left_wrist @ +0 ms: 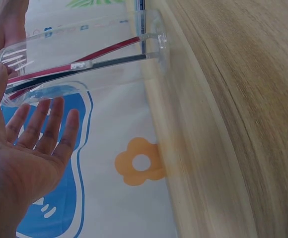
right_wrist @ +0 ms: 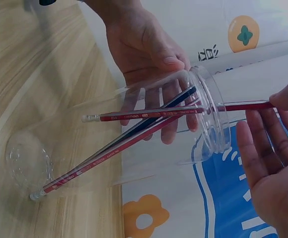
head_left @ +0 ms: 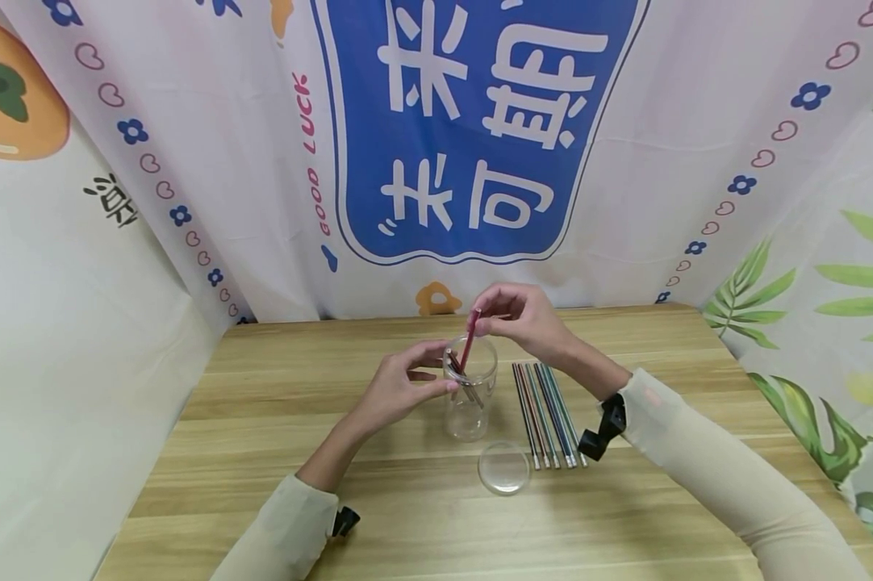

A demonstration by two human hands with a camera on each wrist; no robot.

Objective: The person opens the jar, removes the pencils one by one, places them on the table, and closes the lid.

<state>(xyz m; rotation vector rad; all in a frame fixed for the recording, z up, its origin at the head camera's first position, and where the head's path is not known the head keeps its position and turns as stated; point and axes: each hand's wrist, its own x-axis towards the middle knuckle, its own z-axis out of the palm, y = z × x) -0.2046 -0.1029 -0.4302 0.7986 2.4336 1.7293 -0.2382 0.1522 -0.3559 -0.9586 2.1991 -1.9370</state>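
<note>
A clear plastic jar (head_left: 468, 424) stands upright on the wooden table, its mouth uncovered. My left hand (head_left: 400, 387) holds the jar near its rim, thumb on the near side and fingers round the far side. Above the mouth, my right hand (head_left: 520, 319) pinches a red pencil (head_left: 469, 343) by its upper end. In the right wrist view, that pencil's eraser end hangs inside the jar, above the bottom. Another red pencil (right_wrist: 92, 166) and a dark blue pencil (right_wrist: 129, 131) lean inside, eraser ends down.
To the right of the jar, several pencils (head_left: 545, 415) lie side by side, eraser ends toward me. A round clear lid (head_left: 504, 470) lies in front of the jar. A printed cloth (head_left: 262, 202) hangs behind the table's back edge.
</note>
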